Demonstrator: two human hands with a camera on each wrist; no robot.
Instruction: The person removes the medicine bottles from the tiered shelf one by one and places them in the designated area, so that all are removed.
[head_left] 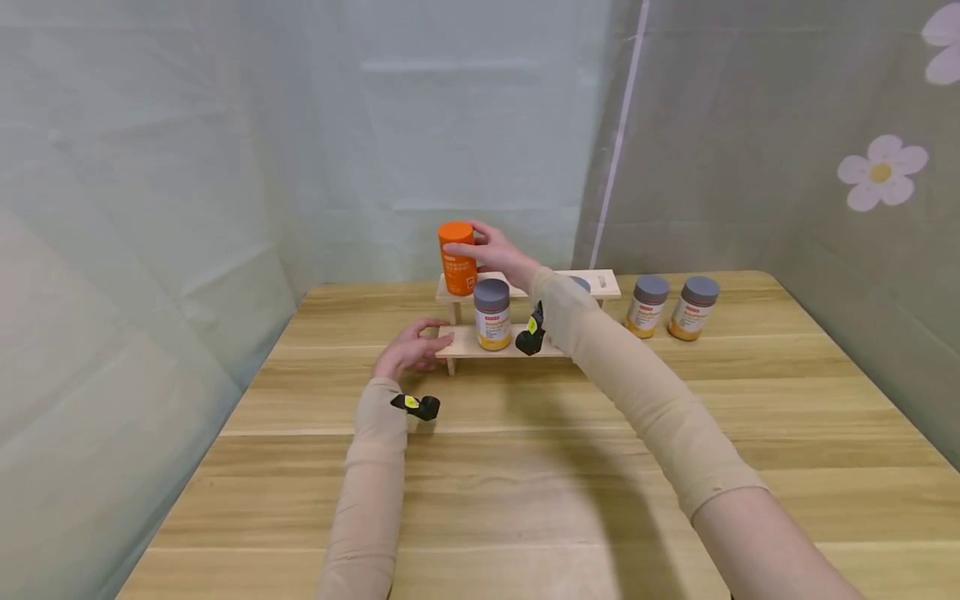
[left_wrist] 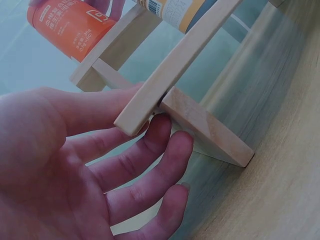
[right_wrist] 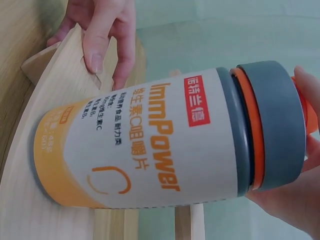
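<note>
A two-tier wooden rack (head_left: 461,340) stands toward the back of the table. My left hand (head_left: 412,346) holds the left end of its lower board, thumb on top and fingers curled beneath, as the left wrist view shows. At the left end of the upper board is an orange bottle (head_left: 459,273), upright; my right hand (head_left: 497,250) grips it from the right side, fingers and thumb around it. On the lower board stands a grey-capped supplement bottle (head_left: 492,323), large in the right wrist view. Another grey cap (head_left: 582,284) shows partly behind my right forearm.
Two more grey-capped bottles, one nearer (head_left: 648,307) and one further right (head_left: 693,308), stand on the wooden table (head_left: 480,500) to the right of the rack. Pale curtains (head_left: 420,142) hang behind and beside the table.
</note>
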